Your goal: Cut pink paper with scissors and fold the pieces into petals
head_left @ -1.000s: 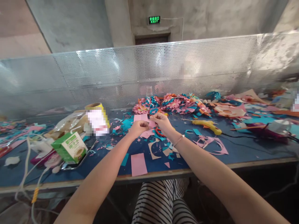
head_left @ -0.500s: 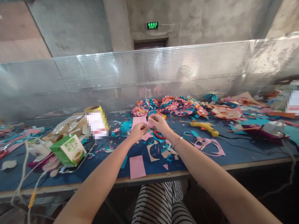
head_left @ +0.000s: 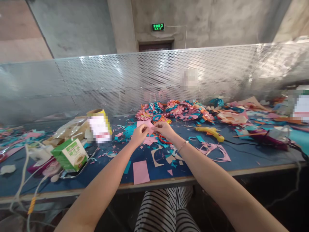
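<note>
- Both forearms stretch forward over the front edge of the worktable and meet near its middle. The left hand and right hand face each other.
- The fingertips of the 2 hands are pressed together, pinching a small pink paper piece held just above the tabletop between them.
- A thin bracelet sits on the right wrist.
- Red-handled scissors lie on the table just below the right hand.
- A green sign above the doorway reads "EXIT"; the characters over that word are too small to read.
- The print on the green carton, near the left front corner, cannot be read.
- The tabletop is blue and strewn with pink, teal and cream paper scraps. A pink rectangle lies by the front edge, and a yellow glue gun lies right of the hands.
- Paper flowers are heaped along the back edge.
- A perforated metal screen stands behind the table, with bare concrete walls beyond.
</note>
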Tool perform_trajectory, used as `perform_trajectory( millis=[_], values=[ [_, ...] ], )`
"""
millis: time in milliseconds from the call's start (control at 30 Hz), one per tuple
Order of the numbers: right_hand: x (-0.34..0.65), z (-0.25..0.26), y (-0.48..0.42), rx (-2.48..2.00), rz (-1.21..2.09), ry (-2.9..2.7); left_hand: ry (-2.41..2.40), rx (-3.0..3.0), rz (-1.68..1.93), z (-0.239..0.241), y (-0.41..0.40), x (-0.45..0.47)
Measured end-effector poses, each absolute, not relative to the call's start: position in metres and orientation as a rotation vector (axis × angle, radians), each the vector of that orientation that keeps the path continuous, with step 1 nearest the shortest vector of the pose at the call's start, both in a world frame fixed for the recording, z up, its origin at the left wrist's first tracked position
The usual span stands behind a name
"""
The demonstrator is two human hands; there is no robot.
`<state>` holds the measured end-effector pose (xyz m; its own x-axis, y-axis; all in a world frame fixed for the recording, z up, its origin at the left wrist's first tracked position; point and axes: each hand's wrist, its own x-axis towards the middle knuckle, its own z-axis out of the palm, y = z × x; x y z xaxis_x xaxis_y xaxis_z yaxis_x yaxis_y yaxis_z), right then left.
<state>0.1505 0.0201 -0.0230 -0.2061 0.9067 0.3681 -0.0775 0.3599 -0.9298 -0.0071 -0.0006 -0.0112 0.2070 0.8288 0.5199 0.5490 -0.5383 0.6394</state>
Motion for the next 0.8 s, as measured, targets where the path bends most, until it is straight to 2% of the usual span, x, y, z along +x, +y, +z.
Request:
perform_trajectory(
  millis=[233, 600, 800],
  values=[
    [0.1478, -0.0267, 0.0235, -0.782, 1.072, -1.516, 1.251, 2.178, 1.234, -0.0103, 0.0025, -0.0092],
    [0.1485, -0.0258, 0.0217, -0.812, 0.851, -1.531, 1.094, 2.082, 1.03, -0.0192, 0.0019, -0.0044],
    [0.1462, -0.0231, 0.0205, -0.834, 0.845, -1.51, 1.161, 2.038, 1.132, -0.0129, -0.004, -0.0033]
  ],
)
